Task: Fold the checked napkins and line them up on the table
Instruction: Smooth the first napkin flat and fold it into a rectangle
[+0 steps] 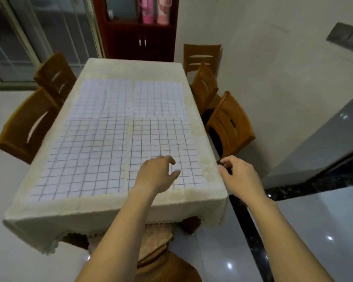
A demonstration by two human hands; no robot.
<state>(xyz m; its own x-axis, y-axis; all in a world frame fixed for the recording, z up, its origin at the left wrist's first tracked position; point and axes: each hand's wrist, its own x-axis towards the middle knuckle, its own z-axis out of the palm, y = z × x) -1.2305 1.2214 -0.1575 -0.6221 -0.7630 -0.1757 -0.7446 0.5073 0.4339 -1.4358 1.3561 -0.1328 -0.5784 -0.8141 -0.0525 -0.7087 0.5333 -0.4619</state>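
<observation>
Four white cloth checked napkins with a thin dark grid lie flat and unfolded on the rectangular table, which is covered by a cream tablecloth (90,208). They are laid two by two. The near-left napkin (86,153) reaches close to the near edge and the left edge. The near-right napkin (161,139) lies just beside it, a narrow strip of cloth between them. The far-left napkin (104,98) and the far-right napkin (158,97) fill the middle of the table, short of the far edge.

The left hand (157,171) is over the near-right napkin near the near right corner, palm down, fingers loosely bent with their tips at the fabric and gripping nothing that shows. The right hand (238,171) is at the right edge of the table, just off that same napkin, its fingers curled in with thumb and forefinger close together. A small dark patch sits at its fingertips, and I cannot tell whether the hand pinches anything. The two hands are apart.

Brown wooden chairs stand along the left edge (27,127) and the right edge (230,123). A dark red wooden cabinet (139,37) stands beyond the far edge.
</observation>
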